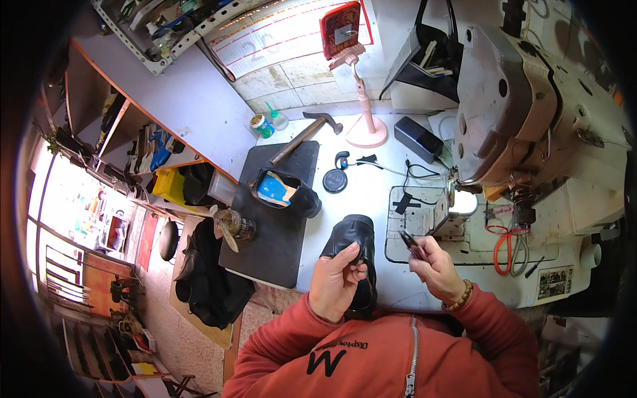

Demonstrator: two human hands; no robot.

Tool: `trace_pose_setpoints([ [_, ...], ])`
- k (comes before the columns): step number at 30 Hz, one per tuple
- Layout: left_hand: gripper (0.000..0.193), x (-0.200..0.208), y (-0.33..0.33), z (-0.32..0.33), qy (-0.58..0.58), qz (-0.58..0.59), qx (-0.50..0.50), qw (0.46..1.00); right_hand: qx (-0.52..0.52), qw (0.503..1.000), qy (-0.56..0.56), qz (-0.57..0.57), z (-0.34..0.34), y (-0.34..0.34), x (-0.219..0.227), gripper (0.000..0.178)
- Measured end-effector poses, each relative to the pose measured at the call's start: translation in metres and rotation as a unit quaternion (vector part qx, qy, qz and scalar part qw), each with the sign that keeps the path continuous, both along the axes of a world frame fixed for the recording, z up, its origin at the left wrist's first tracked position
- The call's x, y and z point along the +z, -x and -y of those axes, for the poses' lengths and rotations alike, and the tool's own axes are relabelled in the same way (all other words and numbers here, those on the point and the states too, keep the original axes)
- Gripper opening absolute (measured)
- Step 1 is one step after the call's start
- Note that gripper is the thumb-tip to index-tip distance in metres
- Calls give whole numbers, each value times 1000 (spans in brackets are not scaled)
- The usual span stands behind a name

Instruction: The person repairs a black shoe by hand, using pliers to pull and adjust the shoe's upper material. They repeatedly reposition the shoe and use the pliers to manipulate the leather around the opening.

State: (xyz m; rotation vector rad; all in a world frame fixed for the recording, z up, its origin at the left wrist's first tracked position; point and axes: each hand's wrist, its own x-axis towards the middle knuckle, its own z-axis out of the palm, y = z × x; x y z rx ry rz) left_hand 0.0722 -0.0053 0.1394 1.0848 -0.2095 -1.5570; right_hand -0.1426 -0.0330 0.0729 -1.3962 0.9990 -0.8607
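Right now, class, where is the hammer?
In the head view, the hammer lies left of the pink phone stand, its handle reaching onto the far edge of the dark board and its metal end over the white tabletop.

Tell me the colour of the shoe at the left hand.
Black; the shoe shows best in the head view.

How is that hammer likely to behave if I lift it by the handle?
The hammer will likely feel head-heavy, as its dark, metal-looking head sits at one end of a long handle. That handle looks straight and wooden, so it should stay stiff. Rolling seems unlikely, because the head juts out to both sides.
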Motion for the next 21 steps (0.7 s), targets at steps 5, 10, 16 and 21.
trace_pose_setpoints([
  [5,13,-5,3,1,6,-17,-4,1000,7,973,213,-84,8,-21,37,23],
  [10,13,-5,1,2,10,-16,-1,1000,-22,932,320,-172,11,-30,45,26],
  [16,12,-7,0,3,20,-2,-1,1000,-23,915,352,-198,11,-30,48,27],
  [21,12,-7,1,3,21,-5,0,1000,-12,913,350,-208,10,-31,52,28],
])
